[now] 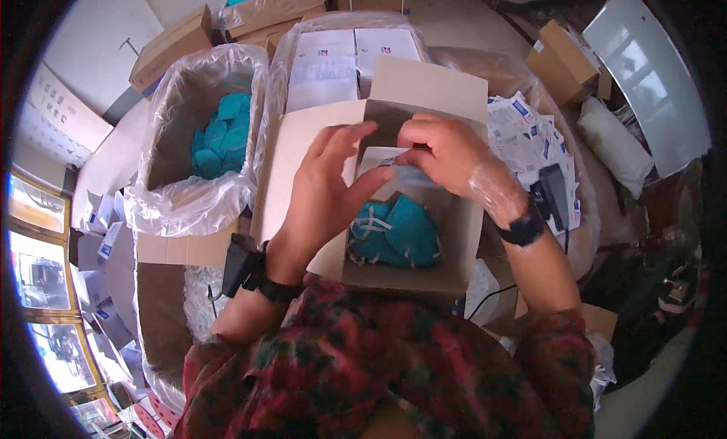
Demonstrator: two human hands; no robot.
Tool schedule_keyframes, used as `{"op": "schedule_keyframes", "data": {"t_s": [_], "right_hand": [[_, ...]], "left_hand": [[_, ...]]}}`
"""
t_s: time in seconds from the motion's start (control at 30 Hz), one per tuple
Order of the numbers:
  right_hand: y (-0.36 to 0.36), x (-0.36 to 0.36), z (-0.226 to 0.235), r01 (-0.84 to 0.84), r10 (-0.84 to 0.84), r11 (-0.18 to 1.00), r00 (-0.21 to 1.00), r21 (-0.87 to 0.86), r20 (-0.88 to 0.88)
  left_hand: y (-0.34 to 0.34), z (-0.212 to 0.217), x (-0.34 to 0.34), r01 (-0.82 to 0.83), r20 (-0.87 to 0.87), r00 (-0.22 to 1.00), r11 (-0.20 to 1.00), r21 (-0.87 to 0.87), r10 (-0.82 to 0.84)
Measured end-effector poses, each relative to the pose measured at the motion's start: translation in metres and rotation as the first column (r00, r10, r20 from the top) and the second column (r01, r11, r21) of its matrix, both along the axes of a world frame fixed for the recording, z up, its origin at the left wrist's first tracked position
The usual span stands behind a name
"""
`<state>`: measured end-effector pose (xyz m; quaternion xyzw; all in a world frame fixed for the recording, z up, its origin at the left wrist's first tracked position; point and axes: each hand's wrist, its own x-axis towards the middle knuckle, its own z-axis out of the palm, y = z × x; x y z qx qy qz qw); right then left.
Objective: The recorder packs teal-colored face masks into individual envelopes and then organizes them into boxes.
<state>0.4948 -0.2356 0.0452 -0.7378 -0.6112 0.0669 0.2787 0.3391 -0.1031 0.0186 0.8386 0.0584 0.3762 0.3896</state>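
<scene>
Head view: at centre frame, the left hand (331,168) spreads loosely and the right hand (447,153) curls over a blurred pale piece (418,178), grip unclear, best handled gently without snagging straps (371,221) of the teal masks (409,233) inside the carton (429,81) below.

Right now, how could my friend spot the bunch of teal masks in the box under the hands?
Find the open cardboard box in the middle, with the left hand and right hand above it. Look inside, at the end nearest the person, for the bunch of teal masks with white straps. Unlike the teal pile in the plastic-lined box to the left, it lies between bare cardboard walls.
</scene>
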Motion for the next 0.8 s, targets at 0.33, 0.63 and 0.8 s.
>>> {"op": "schedule_keyframes", "data": {"t_s": [0.33,0.63,0.8], "right_hand": [[-0.028,-0.040,0.027,0.051,-0.050,0.992,0.999,0.113,-0.013],[-0.044,-0.078,0.043,-0.111,-0.032,0.945,0.905,0.308,0.424],[-0.086,-0.087,0.062,-0.140,0.096,0.882,0.988,0.449,0.118]], "left_hand": [[-0.024,0.017,-0.008,0.172,-0.102,0.963,0.862,-0.477,-0.249],[-0.002,0.015,-0.001,0.127,-0.008,0.960,0.463,-0.877,-0.279],[0.038,-0.026,0.006,-0.112,-0.192,0.980,0.926,-0.360,0.044]]}}
